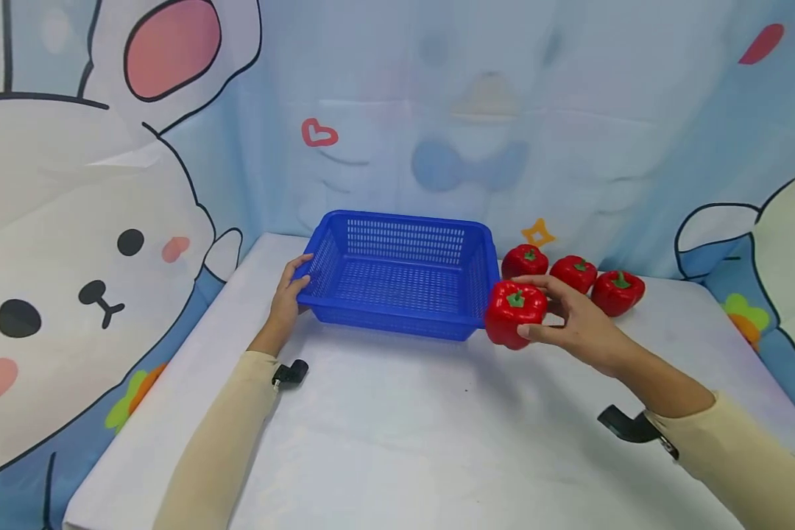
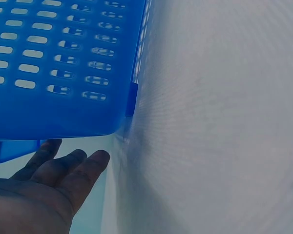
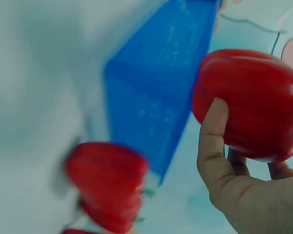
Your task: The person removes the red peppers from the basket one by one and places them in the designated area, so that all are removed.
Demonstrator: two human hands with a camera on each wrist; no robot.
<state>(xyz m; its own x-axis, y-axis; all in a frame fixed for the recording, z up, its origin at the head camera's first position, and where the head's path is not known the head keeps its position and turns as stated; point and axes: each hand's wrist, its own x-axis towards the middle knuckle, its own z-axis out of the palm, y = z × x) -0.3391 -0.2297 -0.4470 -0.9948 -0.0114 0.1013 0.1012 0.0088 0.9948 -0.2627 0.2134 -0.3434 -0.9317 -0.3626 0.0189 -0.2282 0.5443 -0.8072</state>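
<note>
A blue plastic basket (image 1: pixel 371 318) with slotted walls stands on the white table. At its left end, my left hand (image 1: pixel 285 298) holds the rim; the left wrist view shows several fingers (image 2: pixel 88 175) beside the basket's wall (image 2: pixel 49 112), under the rim. My right hand (image 1: pixel 583 324) grips a red bell pepper (image 1: pixel 503 324) with a green stem, thumb on its near side. This pepper is up off the table, just by the basket's right front corner. Beyond that hand sit more red bell peppers: one (image 1: pixel 525 259) beside the basket, another (image 1: pixel 573 272), and a third (image 1: pixel 617 294) furthest right.
A white cloth (image 1: pixel 437 442) covers the table. Behind it hangs a pale blue curtain (image 1: pixel 384 96) with cartoon prints. Small black camera mounts sit on the left wrist (image 1: pixel 291 373) and the right wrist (image 1: pixel 626 425).
</note>
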